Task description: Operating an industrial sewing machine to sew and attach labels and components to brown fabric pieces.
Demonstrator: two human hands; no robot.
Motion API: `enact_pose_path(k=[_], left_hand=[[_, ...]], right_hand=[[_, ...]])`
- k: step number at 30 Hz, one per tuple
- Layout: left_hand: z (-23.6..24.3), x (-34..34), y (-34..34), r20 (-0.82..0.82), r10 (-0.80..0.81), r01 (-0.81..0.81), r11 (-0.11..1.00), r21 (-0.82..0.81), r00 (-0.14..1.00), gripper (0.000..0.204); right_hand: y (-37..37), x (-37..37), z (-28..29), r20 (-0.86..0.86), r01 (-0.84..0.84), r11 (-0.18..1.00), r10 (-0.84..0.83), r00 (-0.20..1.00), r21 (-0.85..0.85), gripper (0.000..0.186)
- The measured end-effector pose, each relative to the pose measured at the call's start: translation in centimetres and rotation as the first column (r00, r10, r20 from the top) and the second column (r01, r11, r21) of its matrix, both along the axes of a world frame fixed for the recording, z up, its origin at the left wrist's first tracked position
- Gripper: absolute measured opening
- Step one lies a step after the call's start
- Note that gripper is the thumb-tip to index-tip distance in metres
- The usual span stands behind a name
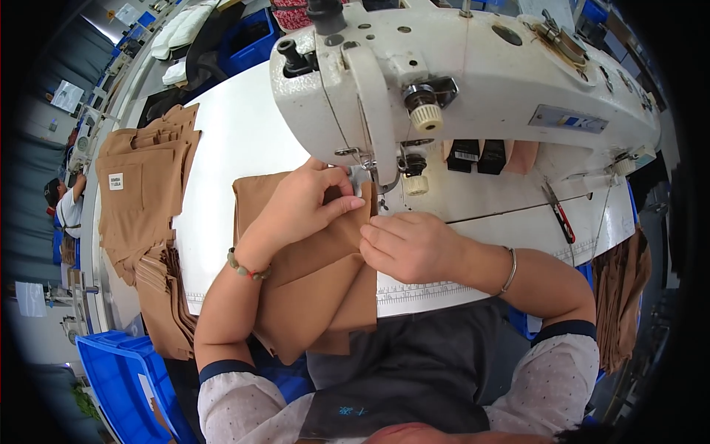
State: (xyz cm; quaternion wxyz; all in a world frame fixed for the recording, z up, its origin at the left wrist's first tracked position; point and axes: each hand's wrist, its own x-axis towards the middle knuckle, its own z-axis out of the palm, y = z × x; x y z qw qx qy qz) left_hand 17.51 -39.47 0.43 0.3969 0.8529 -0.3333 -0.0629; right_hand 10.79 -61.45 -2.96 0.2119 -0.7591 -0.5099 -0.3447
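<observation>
A tan fabric piece (318,288) lies on the white sewing table (237,140) and hangs over its front edge toward my lap. My left hand (303,203) pinches the fabric's far right edge right under the presser foot (367,172) of the white sewing machine (473,74). My right hand (407,244) has its fingers curled on the same fabric edge, just in front of the needle area. The two hands are almost touching.
A stack of tan fabric pieces (144,192) lies at the table's left and spills over its front. A blue bin (118,377) stands at the lower left. Red-handled snips (560,214) lie right of the machine. More tan pieces (621,296) hang at the right. Another person (66,207) works far left.
</observation>
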Motion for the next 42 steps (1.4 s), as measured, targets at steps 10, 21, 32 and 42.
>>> enact_pose_path(k=[10,21,32,42], left_hand=[[0.5,-0.1,-0.2,0.027,0.012,-0.016,0.990,0.137,1.000,0.024],[0.2,-0.4,-1.0,0.039,0.111,-0.117,0.975,0.190,0.993,0.022],[0.0,-0.2,-1.0,0.071,0.087,-0.098,0.981,0.170,0.994,0.023],[-0.6,-3.6,-1.4,0.611,-0.168,0.009,0.967,0.254,0.774,0.030]], right_hand=[[0.1,-0.3,-0.3,-0.045,0.027,0.998,-0.030,0.999,-0.051,0.011],[0.1,-0.3,-0.2,-0.039,0.035,0.998,-0.037,0.999,-0.051,0.012],[-0.2,-0.3,0.0,-0.104,0.017,0.996,-0.027,0.994,-0.087,0.013],[-0.5,-0.2,0.4,-0.129,-0.011,0.981,-0.014,0.992,-0.194,0.011]])
